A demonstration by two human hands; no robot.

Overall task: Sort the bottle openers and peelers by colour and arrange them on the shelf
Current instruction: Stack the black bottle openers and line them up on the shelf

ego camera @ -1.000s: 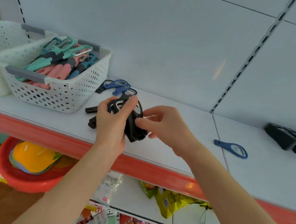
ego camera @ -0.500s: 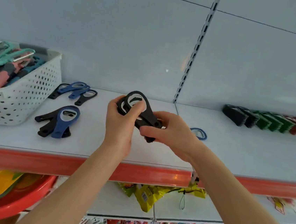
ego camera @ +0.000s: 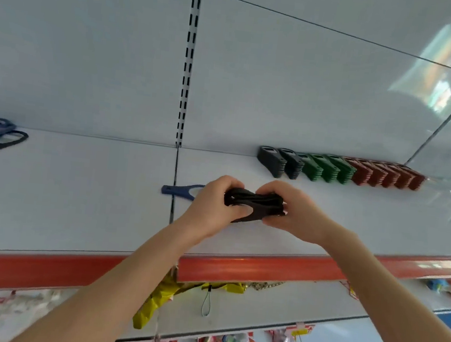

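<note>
Left hand (ego camera: 209, 206), right hand (ego camera: 293, 214) grip black opener stack (ego camera: 256, 200) at shelf (ego camera: 77, 197).

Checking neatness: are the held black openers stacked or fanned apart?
Stacked: the black openers lie flat together, gripped at either end by left hand and right hand.
</note>
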